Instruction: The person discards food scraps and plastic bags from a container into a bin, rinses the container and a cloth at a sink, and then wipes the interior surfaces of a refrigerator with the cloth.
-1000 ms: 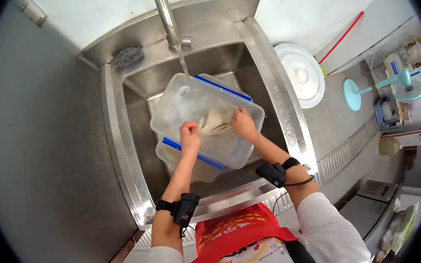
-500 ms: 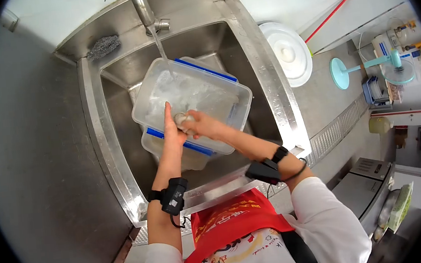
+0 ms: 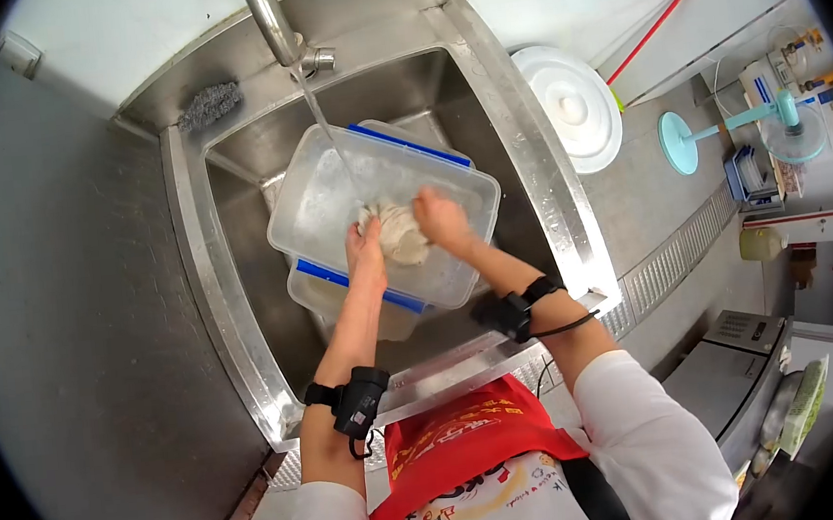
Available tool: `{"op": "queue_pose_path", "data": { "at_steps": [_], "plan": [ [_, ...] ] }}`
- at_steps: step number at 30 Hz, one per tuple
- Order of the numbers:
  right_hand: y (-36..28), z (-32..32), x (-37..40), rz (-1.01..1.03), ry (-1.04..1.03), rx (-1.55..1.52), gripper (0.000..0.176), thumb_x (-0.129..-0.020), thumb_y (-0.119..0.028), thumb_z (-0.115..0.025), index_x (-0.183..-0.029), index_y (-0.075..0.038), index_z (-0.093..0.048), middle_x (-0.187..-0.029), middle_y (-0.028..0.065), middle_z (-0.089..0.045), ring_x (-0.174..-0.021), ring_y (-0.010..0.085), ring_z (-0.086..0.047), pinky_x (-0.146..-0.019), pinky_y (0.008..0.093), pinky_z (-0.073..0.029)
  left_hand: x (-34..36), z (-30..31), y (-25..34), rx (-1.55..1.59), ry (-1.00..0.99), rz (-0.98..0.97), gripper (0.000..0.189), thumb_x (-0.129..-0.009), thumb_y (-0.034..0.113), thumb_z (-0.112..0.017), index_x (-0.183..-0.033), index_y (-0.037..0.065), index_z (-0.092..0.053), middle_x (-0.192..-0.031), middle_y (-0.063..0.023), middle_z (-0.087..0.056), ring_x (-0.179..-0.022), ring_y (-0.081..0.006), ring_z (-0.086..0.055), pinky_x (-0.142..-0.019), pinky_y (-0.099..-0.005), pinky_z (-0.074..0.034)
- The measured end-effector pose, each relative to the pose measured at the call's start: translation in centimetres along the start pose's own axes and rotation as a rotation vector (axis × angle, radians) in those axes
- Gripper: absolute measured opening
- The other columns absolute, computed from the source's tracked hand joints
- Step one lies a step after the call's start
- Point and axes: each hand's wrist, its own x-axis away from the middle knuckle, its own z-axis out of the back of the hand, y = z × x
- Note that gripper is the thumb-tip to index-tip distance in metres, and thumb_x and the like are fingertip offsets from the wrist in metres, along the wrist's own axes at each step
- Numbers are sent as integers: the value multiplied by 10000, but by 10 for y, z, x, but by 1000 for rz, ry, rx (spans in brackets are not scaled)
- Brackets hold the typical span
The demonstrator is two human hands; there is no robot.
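A pale, wrinkled cloth [image 3: 401,235] is bunched between my two hands, low over a clear plastic container [image 3: 316,185] with blue clips. My left hand [image 3: 366,250] closes on the cloth's left side. Fingers curled, my right hand [image 3: 441,218] grips its right edge. Water runs from the faucet [image 3: 269,20] into the container. Beneath it, another clear container [image 3: 318,294] with a blue clip shows at the lower left, inside the metal sink [image 3: 259,323].
Steel wool [image 3: 211,106] lies on the sink's back left corner. Right of the sink are a round white lid [image 3: 574,108], a red stick [image 3: 651,31] and a light blue fan [image 3: 679,143]. A metal wall [image 3: 72,290] stands at the left.
The cloth was balled up small in my hands and now spreads wider. My right hand has moved right and up, my left slightly right. The view has shifted a little.
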Motion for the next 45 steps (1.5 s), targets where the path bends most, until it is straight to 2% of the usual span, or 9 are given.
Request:
{"op": "queue_pose_path", "data": {
  "at_steps": [9, 14, 19, 22, 25, 31, 35, 38, 45],
  "plan": [
    [8, -53, 17, -63, 74, 105, 785, -644, -298, -690, -1302, -97, -311, -1149, 241, -423, -1020, 452, -466, -871, 435, -410, 2, 17, 15, 218, 155, 314, 848, -759, 620, -514, -1411, 253, -114, -1464, -94, -99, -1327, -381, -77, -918, -720, -70],
    [-51, -24, 12, -157, -495, -716, 363, -731, -173, -614, -1075, -81, -547, -876, 145, -599, -864, 188, -584, -739, 327, -451, -12, 25, 17, 432, -52, 362, 734, -765, 575, -541, -1300, 124, -321, -1281, -138, -376, -1174, -350, -374, -916, -573, -322],
    [-111, 52, 47, 439, -270, -398, 159, -759, -207, -605, -878, -101, -605, -828, 125, -612, -763, 258, -610, -651, 361, -469, -21, 31, 11, 407, -156, 218, 226, -813, 231, -594, -962, 74, -530, -863, -108, -574, -798, -237, -607, -756, -348, -493],
    [-111, 38, 50, 544, -89, -240, 163, -772, -272, -595, -836, -122, -596, -813, 118, -601, -734, 331, -582, -617, 414, -463, -50, 49, -25, 805, -685, 349, 266, -837, 205, -562, -1043, 43, -516, -931, -104, -573, -846, -218, -596, -770, -329, -487],
    [-77, -5, 24, 475, 28, -154, 163, -783, -289, -573, -833, -135, -588, -806, 103, -603, -708, 333, -586, -596, 440, -463, -15, 21, -13, 280, -77, -28, 350, -858, 227, -544, -1135, 22, -485, -1028, -105, -561, -946, -208, -563, -808, -328, -469],
    [-11, 7, -8, -72, -154, 68, 280, -813, -269, -535, -1068, -168, -477, -1022, 156, -551, -826, 382, -571, -685, 477, -469, 4, 3, 30, 104, 48, 19, 603, -856, 356, -552, -1324, 79, -291, -1328, -117, -353, -1219, -268, -351, -977, -477, -294],
    [25, 1, -6, -79, -137, 141, 594, -762, -244, -561, -1297, -190, -310, -1337, 167, -257, -1153, 427, -349, -844, 519, -421, 25, 9, 53, 127, 74, 82, 837, -794, 591, -499, -1409, 259, -39, -1473, -61, -64, -1333, -363, -88, -1000, -619, -74],
    [-16, -24, 32, 6, -94, 468, 529, -766, -218, -531, -1269, -128, -394, -1275, 181, -396, -1125, 387, -418, -802, 478, -452, 28, 8, 46, 100, 91, 140, 876, -747, 706, -430, -1407, 321, 0, -1480, -32, 25, -1335, -376, -25, -984, -645, -34],
    [-84, 28, 17, -154, -745, -858, 269, -824, -258, -552, -996, -55, -594, -845, 5, -582, -773, 92, -521, -668, 253, -431, -5, 27, 15, 358, 23, 264, 851, -732, 706, -435, -1336, 131, -264, -1331, -127, -293, -1212, -339, -277, -926, -614, -168]
  ]
}}
